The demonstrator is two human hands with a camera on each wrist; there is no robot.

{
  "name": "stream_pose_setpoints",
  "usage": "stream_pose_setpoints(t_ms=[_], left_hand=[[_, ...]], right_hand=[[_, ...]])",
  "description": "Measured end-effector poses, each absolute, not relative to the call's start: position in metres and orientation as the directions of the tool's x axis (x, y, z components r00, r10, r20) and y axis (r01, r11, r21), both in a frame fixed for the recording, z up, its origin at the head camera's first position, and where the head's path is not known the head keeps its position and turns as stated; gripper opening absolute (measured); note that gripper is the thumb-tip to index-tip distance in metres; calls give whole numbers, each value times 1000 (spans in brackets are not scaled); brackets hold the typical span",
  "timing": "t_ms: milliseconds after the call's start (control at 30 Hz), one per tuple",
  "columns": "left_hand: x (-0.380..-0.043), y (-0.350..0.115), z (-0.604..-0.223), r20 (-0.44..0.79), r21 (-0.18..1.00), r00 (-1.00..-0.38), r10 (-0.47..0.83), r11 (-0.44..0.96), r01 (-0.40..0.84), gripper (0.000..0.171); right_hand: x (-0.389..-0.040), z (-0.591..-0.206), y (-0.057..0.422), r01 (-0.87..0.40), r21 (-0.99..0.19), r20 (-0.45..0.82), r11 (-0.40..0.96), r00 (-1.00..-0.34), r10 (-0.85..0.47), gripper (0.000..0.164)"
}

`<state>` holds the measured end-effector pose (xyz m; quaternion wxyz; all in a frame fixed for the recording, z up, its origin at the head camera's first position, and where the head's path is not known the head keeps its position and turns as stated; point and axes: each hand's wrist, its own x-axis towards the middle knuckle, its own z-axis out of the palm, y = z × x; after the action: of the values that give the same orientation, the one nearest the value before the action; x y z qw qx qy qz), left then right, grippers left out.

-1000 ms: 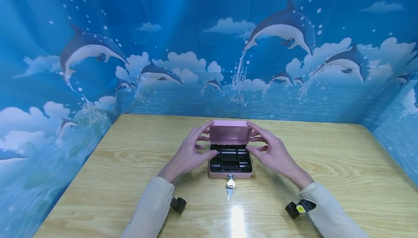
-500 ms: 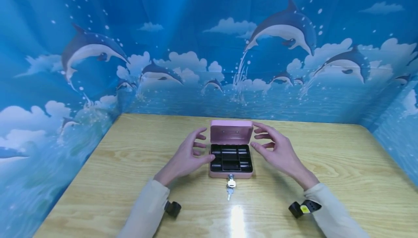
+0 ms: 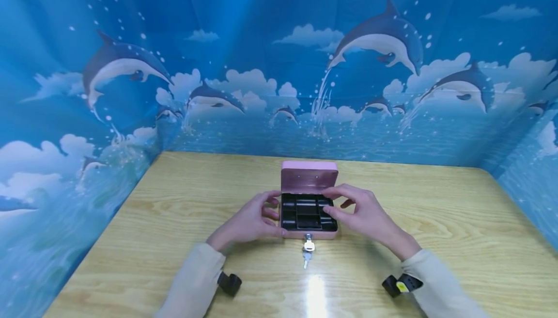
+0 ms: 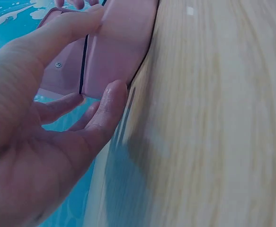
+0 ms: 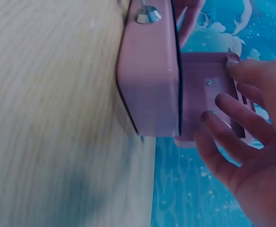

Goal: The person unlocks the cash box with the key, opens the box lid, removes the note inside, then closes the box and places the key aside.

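Pink metal box [image 3: 320, 235], lid [image 3: 309, 180] raised. My left hand [image 3: 255, 218] grips its side; right hand [image 3: 361, 209], fingers parted, empty, over black compartmented tray [image 3: 307, 209]. Probably reaching in; next needs a pinch.

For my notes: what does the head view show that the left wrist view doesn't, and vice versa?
Only the head view: black compartments, silver keys at the front, beige sleeves.
Only the left wrist view: the pink box's left outer side face-on.
Both: the box, its raised lid, left hand, wooden table, blue backdrop.
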<state>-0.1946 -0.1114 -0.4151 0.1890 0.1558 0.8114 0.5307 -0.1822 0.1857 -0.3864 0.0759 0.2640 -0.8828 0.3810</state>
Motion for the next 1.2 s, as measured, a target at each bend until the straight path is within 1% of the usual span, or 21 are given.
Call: stream_pose_setpoints(t_ms=[167, 367, 567, 700, 900, 1200], left_hand=[[-196, -110, -417, -164, 914, -878, 449, 405, 37, 105], [-195, -110, -417, -181, 911, -874, 452, 411, 24, 105], [-195, -110, -416, -175, 917, -870, 460, 399, 27, 103], [-196, -111, -416, -169, 917, -870, 463, 398, 34, 103], [-196, -110, -417, -170, 915, -870, 463, 401, 35, 103], [-196, -111, -415, -173, 905, -870, 462, 423, 44, 103]], right_hand=[[-183, -392, 177, -544, -591, 287, 596, -832, -475, 38], [-184, -397, 168, -562, -548, 246, 620, -816, -523, 34], [-186, -399, 162, -598, -472, 255, 648, -796, -548, 29], [-189, -402, 159, -601, -442, 250, 666, -795, -552, 26], [-193, -405, 157, -614, -421, 253, 668, -787, -563, 18], [-198, -402, 153, -641, -397, 232, 657, -762, -604, 16]])
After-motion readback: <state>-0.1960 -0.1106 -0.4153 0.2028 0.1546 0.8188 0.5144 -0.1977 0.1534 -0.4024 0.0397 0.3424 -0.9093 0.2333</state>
